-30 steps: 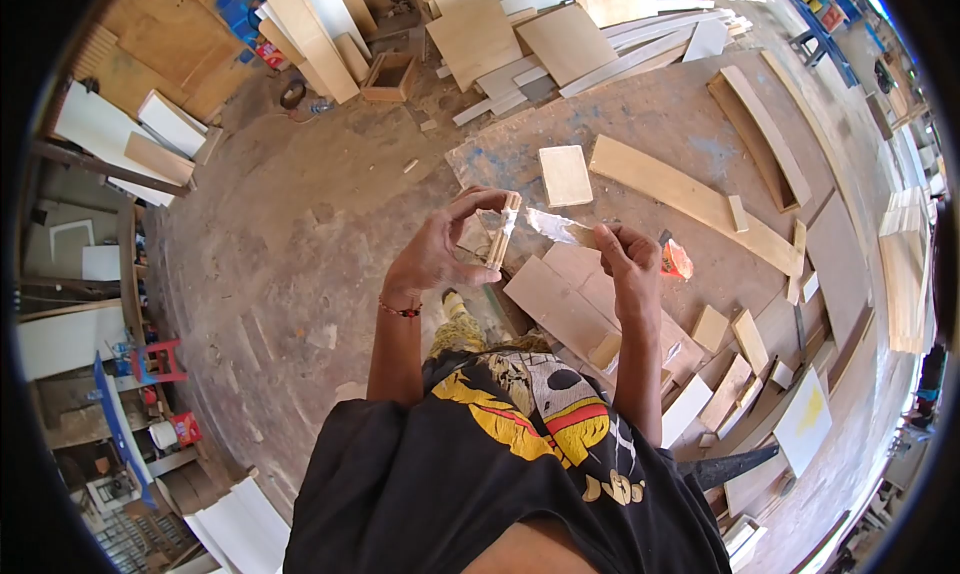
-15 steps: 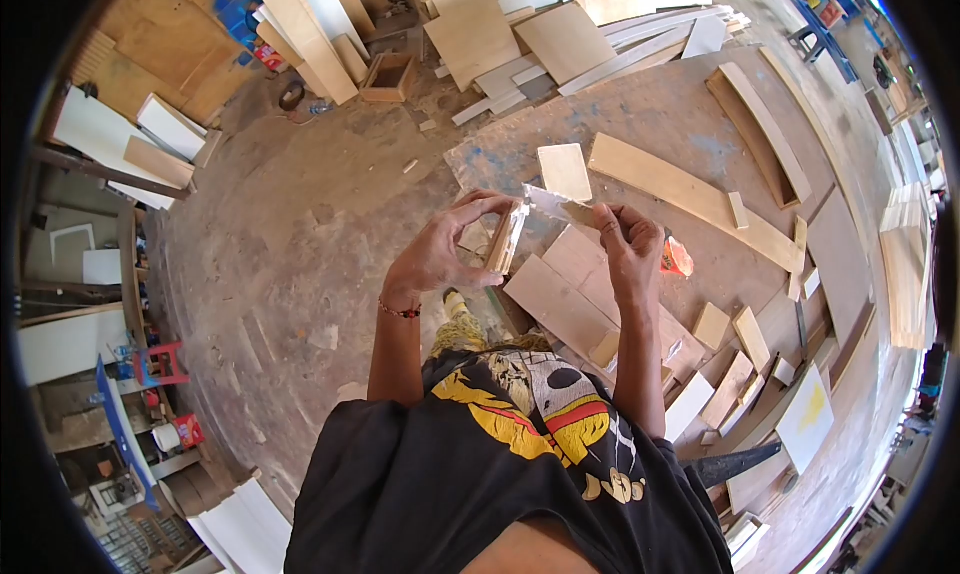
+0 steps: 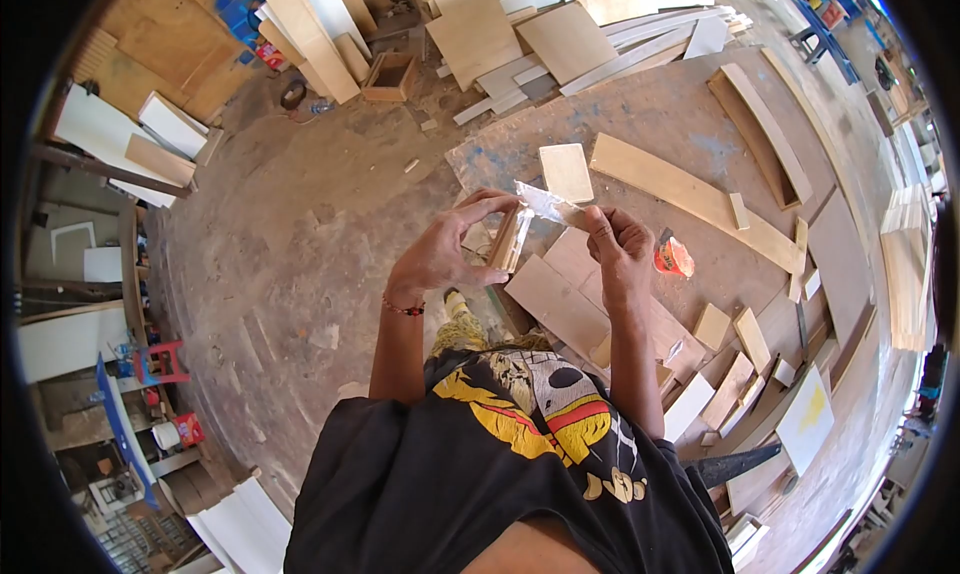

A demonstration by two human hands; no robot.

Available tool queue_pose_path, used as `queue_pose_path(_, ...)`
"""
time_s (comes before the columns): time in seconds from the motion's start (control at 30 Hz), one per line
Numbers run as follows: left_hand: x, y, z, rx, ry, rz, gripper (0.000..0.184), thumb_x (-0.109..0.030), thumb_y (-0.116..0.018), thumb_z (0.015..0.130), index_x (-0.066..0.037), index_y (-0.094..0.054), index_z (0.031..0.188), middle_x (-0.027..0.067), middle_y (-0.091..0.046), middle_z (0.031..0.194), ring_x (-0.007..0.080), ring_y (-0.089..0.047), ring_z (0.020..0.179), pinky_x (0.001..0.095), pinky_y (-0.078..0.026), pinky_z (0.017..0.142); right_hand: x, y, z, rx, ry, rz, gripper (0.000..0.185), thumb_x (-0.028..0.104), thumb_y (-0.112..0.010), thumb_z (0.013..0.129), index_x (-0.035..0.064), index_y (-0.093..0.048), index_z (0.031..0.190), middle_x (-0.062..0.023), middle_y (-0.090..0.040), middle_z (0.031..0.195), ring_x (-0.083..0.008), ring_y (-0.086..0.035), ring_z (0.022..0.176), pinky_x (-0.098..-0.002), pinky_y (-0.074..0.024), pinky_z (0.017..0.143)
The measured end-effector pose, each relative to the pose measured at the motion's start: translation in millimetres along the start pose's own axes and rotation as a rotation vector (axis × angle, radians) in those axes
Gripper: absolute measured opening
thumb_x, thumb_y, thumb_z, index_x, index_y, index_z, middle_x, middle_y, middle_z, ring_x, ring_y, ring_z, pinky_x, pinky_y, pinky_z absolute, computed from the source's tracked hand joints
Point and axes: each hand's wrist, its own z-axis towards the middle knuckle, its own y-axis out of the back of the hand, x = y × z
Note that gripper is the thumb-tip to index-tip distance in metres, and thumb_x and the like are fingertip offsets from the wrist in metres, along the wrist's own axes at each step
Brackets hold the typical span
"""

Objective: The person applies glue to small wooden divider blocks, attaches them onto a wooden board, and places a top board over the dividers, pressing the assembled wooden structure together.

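My left hand (image 3: 440, 249) is closed around a small wooden piece (image 3: 509, 240), fingers on its far end and thumb at its near end. Whitish material shows along the top of that piece. Between the fingers and thumb of my right hand (image 3: 622, 249) is the handle end of a scraper (image 3: 545, 204), its blade smeared white. The blade's tip reaches the far end of the wooden piece; whether they touch I cannot tell. An orange-red packet or tub (image 3: 674, 258) lies just right of my right hand. Beyond the blade rests a pale square board (image 3: 567, 173).
A large worktable (image 3: 640, 114) carries a long wooden plank (image 3: 695, 194), a curved wooden frame (image 3: 762, 134) and several small offcuts. A handsaw (image 3: 735, 465) lies at the lower right. Boards (image 3: 475, 36) are piled on the floor behind.
The scraper has shifted slightly left, its blade now over the wooden piece's far end. My right hand has moved a little left and tilted, showing more of the orange-red packet or tub.
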Motion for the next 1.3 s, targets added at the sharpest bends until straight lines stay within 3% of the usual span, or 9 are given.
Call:
queue_pose_path(0.17,8,-1,2,0.022,-0.016,-0.062,0.079,-0.014,-0.083,0.052,0.003,-0.049,0.122,0.0039,-0.043,0.124,0.0146,-0.036,0.119,0.0226,-0.025,0.099,-4,-3,-1,0.043,0.003,-0.051,0.026,0.021,-0.057,0.089,-0.0037,-0.064,0.083,0.0065,-0.042,0.057,-0.0023,-0.033,0.051,-0.0217,-0.0245,0.046)
queue_pose_path(0.4,7,-3,4,0.045,-0.066,-0.050,0.082,-0.014,-0.082,0.051,0.004,-0.048,0.124,0.0041,-0.044,0.125,0.0156,-0.038,0.118,0.0242,-0.025,0.099,-2,-5,2,-0.123,0.174,-0.145,0.024,0.019,-0.058,0.089,-0.0040,-0.064,0.083,0.0063,-0.044,0.057,-0.0020,-0.033,0.051,-0.0212,-0.0241,0.046)
queue_pose_path(0.6,6,-4,4,0.020,-0.053,-0.033,0.084,-0.018,-0.082,0.050,0.002,-0.048,0.125,0.0027,-0.045,0.122,0.0133,-0.039,0.113,0.0194,-0.027,0.090,0,3,-1,-0.028,0.037,0.145,0.021,0.020,-0.059,0.088,0.0002,-0.062,0.081,0.0055,-0.046,0.058,-0.0026,-0.034,0.051,-0.0190,-0.0239,0.047)
queue_pose_path(0.67,-1,-5,2,0.001,-0.009,-0.045,0.076,-0.012,-0.078,0.056,0.001,-0.048,0.125,0.0049,-0.045,0.120,0.0175,-0.040,0.118,0.0282,-0.027,0.103,1,3,-4,0.050,-0.016,0.184,0.019,0.019,-0.060,0.088,0.0008,-0.062,0.081,0.0054,-0.046,0.059,-0.0025,-0.035,0.051,-0.0190,-0.0243,0.047)
queue_pose_path(0.8,-8,-5,2,0.001,0.037,-0.028,0.076,-0.009,-0.077,0.055,0.001,-0.048,0.125,0.0049,-0.045,0.119,0.0174,-0.039,0.119,0.0288,-0.026,0.103,-13,2,-7,0.057,-0.001,0.098,0.024,0.024,-0.059,0.089,0.0033,-0.059,0.075,0.0067,-0.044,0.059,-0.0030,-0.035,0.053,-0.0200,-0.0247,0.049)
queue_pose_path(0.9,-10,-3,-1,-0.021,-0.066,0.087,0.076,-0.004,-0.075,0.054,-0.001,-0.049,0.125,0.0060,-0.046,0.120,0.0188,-0.039,0.119,0.0304,-0.027,0.104,-13,5,-4,-0.032,0.126,0.236,0.023,0.023,-0.058,0.089,0.0034,-0.059,0.077,0.0058,-0.046,0.061,-0.0036,-0.036,0.054,-0.0197,-0.0259,0.049)
queue_pose_path(0.97,-23,-2,-4,0.033,-0.092,0.331,0.076,-0.001,-0.074,0.055,-0.003,-0.048,0.126,0.0085,-0.047,0.122,0.0216,-0.040,0.119,0.0327,-0.029,0.104,-13,11,4,0.010,0.172,0.205,0.021,0.021,-0.057,0.090,0.0026,-0.060,0.080,0.0047,-0.048,0.064,-0.0042,-0.038,0.057,-0.0194,-0.0286,0.052)
queue_pose_path(1.1,-30,-5,-8,0.065,-0.121,0.434,0.077,-0.001,-0.075,0.056,-0.005,-0.046,0.128,0.0095,-0.046,0.124,0.0238,-0.042,0.119,0.0348,-0.031,0.104,-9,16,12,0.143,0.198,0.146,0.019,0.019,-0.055,0.091,0.0017,-0.061,0.085,0.0036,-0.048,0.067,-0.0053,-0.039,0.062,-0.0201,-0.0319,0.057)
queue_pose_path(1.3,-24,-9,-11,0.105,-0.042,0.074,0.104,-0.007,-0.079,0.056,-0.004,-0.018,0.140,0.0139,-0.042,0.130,0.0211,-0.043,0.119,0.0343,-0.026,0.105,-17,15,25,0.245,0.168,0.206,0.019,0.020,-0.055,0.091,0.0024,-0.060,0.085,0.0037,-0.047,0.066,-0.0061,-0.039,0.062,-0.0213,-0.0315,0.058)
